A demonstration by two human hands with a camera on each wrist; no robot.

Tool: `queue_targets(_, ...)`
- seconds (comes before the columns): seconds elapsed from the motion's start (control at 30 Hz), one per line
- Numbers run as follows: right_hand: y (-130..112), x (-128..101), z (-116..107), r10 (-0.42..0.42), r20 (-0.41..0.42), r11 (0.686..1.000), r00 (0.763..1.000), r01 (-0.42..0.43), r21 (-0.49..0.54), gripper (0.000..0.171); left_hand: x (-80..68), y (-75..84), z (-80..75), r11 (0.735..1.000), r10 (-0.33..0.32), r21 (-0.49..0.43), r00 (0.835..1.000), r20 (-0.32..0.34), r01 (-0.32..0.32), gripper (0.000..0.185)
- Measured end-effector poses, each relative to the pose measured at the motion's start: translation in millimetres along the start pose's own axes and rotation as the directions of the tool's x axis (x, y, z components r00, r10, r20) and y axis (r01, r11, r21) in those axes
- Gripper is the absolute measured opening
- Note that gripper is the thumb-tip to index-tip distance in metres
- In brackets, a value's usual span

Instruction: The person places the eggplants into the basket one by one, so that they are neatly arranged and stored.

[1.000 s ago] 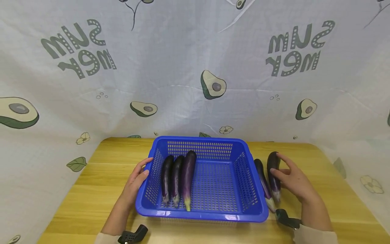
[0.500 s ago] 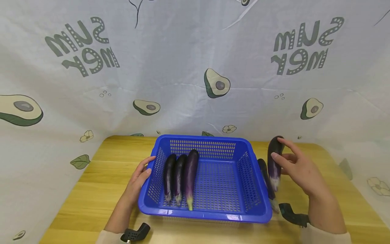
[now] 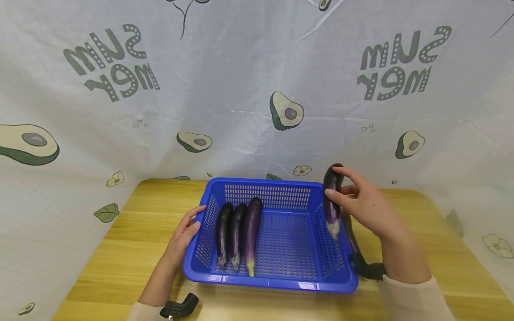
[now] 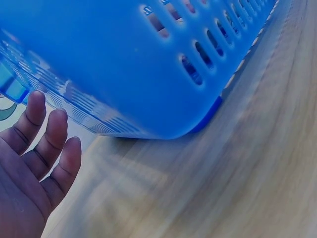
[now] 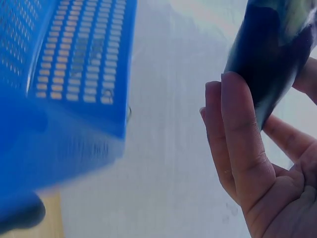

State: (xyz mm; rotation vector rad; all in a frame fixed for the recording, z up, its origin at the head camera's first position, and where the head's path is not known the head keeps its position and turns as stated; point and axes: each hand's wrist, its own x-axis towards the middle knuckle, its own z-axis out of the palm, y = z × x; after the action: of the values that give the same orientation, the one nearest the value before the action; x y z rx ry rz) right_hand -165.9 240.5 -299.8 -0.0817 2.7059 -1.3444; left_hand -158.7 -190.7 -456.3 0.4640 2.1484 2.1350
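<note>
Eggplants, five showing. Blue basket (image 3: 265, 284), one, standing on the wooden desk (image 3: 116, 254).

Inside, three: the left eggplant (image 3: 222, 232), the middle eggplant (image 3: 238, 232) and the right eggplant (image 3: 252, 227) are lying side by side in the basket's left half, stem ends pointing toward the person. By this count, three are seemingly done.

In hand, one: the right grip (image 3: 363, 203) is pinching the held eggplant (image 3: 331, 214) between thumb and fingers, stem end hanging lowest. The head view is showing it across the basket's right wall; the right wrist view is showing it apart from the basket. Judged half-done, as it is not yet lying with the three.

Outside, one: the outer eggplant (image 3: 351, 234) is lying on the desk just beside the right wall, its lower part hiding behind the right wrist camera (image 3: 367, 269). No hand is holding it; judged left over.

Left grip (image 3: 181, 236): fingers spreading loosely, index finger and thumb touching the basket's left rim, apparently steadying it.
</note>
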Motion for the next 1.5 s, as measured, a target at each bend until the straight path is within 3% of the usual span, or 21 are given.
queue_targets(0.37,-19,27,45,-0.036,0.116,0.999,0.993,0.036,0.006,0.070,1.5,2.1,1.0,1.000,-0.027,0.012,1.000,-0.013,0.028,0.047)
queue_targets(0.9,-27,55,106,0.026,0.274,0.979,0.961,0.031,-0.201,0.068,1.0,1.2,-0.4,1.000,-0.014,-0.016,1.000,0.003,0.014,0.046)
queue_targets(1.3,-17,65,128,0.095,0.365,0.995,0.926,-0.086,-0.041,0.062,0.0,1.9,-0.6,0.999,-0.030,-0.019,1.000,-0.008,0.030,0.046)
queue_targets(1.5,-10,68,135,0.107,0.377,0.994,0.920,-0.095,-0.051,0.062,-0.5,1.4,-1.1,1.000,-0.020,-0.007,1.000,-0.006,0.020,0.046)
